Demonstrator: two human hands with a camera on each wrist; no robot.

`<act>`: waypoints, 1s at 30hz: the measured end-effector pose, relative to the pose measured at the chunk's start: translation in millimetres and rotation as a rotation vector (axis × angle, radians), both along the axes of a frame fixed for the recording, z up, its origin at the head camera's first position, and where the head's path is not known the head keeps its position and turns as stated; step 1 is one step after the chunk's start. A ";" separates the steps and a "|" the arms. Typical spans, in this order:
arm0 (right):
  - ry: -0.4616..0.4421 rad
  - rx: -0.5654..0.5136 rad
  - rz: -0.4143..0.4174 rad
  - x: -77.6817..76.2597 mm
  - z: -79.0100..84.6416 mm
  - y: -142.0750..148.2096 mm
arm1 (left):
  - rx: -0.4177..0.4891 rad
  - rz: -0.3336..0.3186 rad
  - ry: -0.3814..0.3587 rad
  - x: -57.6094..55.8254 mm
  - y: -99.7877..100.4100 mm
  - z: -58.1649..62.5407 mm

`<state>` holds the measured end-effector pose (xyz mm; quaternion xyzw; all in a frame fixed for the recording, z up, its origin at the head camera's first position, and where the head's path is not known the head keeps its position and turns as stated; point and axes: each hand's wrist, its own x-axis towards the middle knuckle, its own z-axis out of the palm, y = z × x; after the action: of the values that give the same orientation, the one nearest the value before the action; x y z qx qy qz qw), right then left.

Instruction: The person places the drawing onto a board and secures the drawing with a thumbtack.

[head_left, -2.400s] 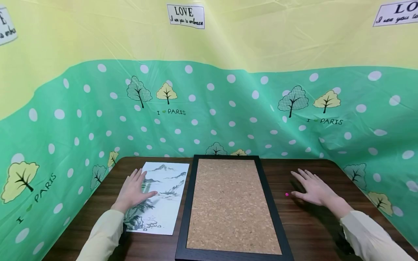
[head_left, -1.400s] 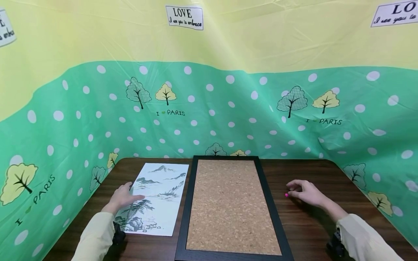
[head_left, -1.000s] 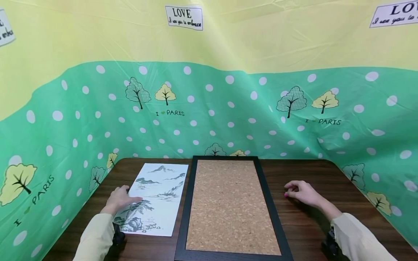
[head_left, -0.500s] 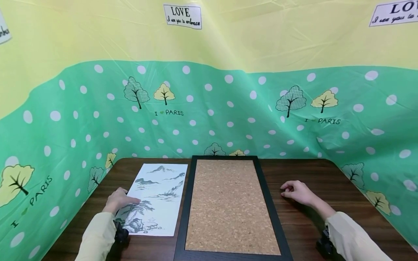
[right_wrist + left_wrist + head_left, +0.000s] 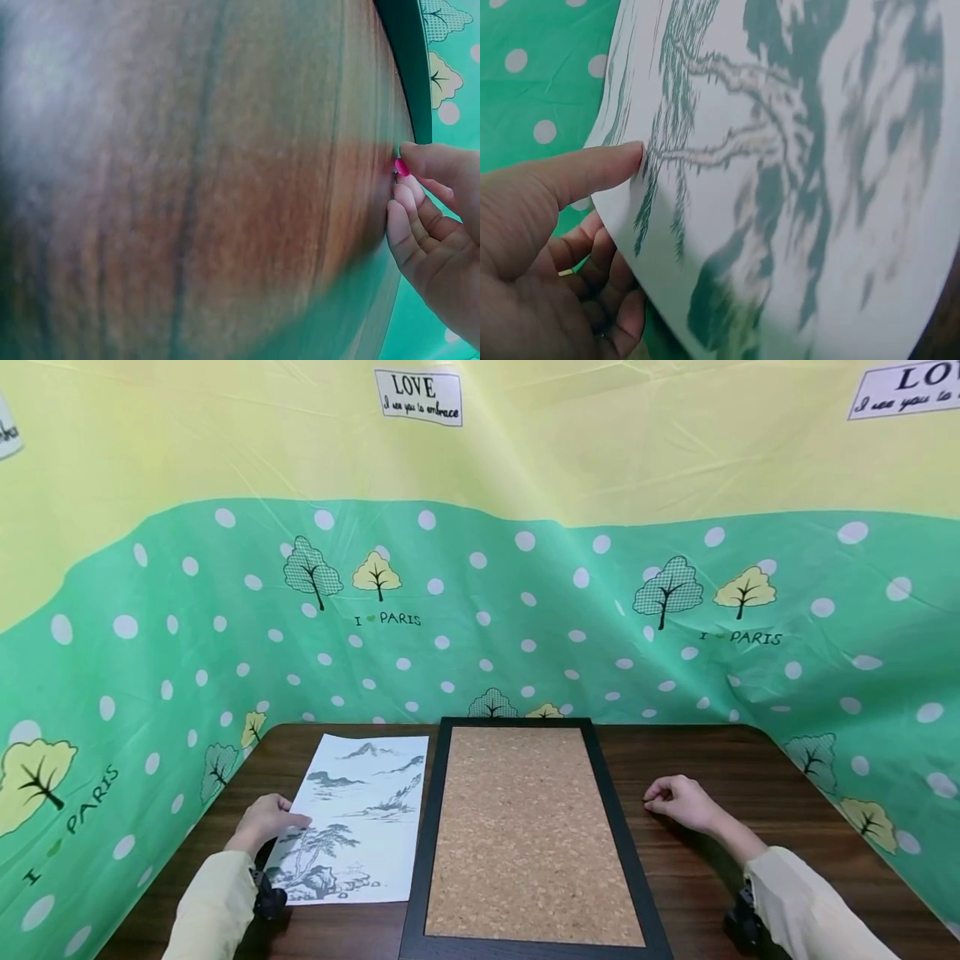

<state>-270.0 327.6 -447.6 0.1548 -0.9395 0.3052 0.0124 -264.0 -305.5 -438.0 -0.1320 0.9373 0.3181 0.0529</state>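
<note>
A white sheet of paper with a grey-green landscape print lies left of the cork board, which has a black frame. At the sheet's left edge my left hand pinches it, thumb on the printed face and fingers beneath. The left wrist view shows the paper bending up from the table there. To the right of the board, low over the table, my right hand holds a small pink thumbtack between thumb and fingers. In the head view the fingers hide the tack.
Everything lies on a dark brown wooden table. A green and yellow printed curtain hangs behind it and along both sides. The board's frame stands between the two hands.
Both hands went from spread fingers to a pinch: the left took the paper's edge, the right picked up the pink thumbtack. Lately the paper shifted slightly left and its left edge lifted.
</note>
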 end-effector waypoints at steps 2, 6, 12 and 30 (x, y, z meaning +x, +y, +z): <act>-0.007 -0.001 0.002 0.9 0.7 0.1 | 0.001 -0.016 0.012 -0.3 -1.8 -0.3; -0.036 -0.008 -0.005 1.8 1.2 1.2 | 0.014 -0.048 0.032 -2.4 -7.3 -2.9; -0.074 -0.018 -0.004 3.0 0.3 4.0 | 0.109 -0.088 0.004 -2.3 -16.6 -5.8; -0.083 -0.029 0.044 1.5 1.5 10.0 | 0.409 -0.121 0.007 -5.4 -51.4 -8.2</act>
<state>-268.5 337.6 -446.0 0.1625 -0.9311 0.3250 -0.0313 -269.4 -356.8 -446.2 -0.0610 0.8595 0.4985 0.0945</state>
